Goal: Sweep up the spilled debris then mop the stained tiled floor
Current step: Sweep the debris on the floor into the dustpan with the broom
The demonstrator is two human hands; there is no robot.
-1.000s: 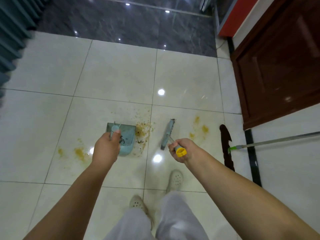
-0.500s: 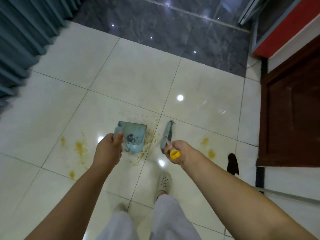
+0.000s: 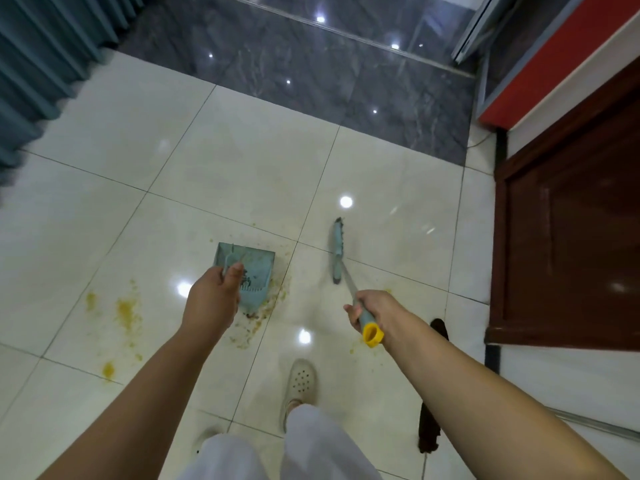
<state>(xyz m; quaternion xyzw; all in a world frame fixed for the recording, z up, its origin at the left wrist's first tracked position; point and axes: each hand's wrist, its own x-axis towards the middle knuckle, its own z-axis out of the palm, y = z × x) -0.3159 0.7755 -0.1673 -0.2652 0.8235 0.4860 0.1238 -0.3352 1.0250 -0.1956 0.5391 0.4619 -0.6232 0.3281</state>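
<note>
Nearest the viewer: pale trouser legs and two cream perforated clogs (image 3: 300, 382) on the white tiled floor (image 3: 242, 161), one foot forward, the other mostly hidden below.

Right side, near: a dark brown mop head (image 3: 429, 427) lies on the tiles behind the right forearm, with a metal mop pole (image 3: 588, 424) running off toward the right edge.

Right hand (image 3: 375, 311): fingers curled fully round the grey grip of the broom (image 3: 337, 251), just ahead of its yellow end cap (image 3: 373, 335). The thin shaft slants forward and left to a teal brush head seen edge-on; whether the bristles touch the floor cannot be told.

Left hand (image 3: 214, 299): closed on the upright handle of the teal dustpan (image 3: 254, 278), thumb pressed against the handle top. The pan holds a small dark clump near its toothed edge.

Debris (image 3: 263, 313): brownish-yellow crumbs scattered along the pan's right side and near edge, thinning toward the grout line. Yellow stains (image 3: 126, 311) lie well left of the pan, with one more spot (image 3: 108, 368) nearer. A faint yellow smear shows by the broom cap.

Far: dark marble-patterned tiles (image 3: 311, 64), teal pleated curtain (image 3: 41, 64) at left, red-brown wooden door (image 3: 571, 220) and a red panel (image 3: 554, 53) at right.

No writing, brand or label is legible anywhere.
</note>
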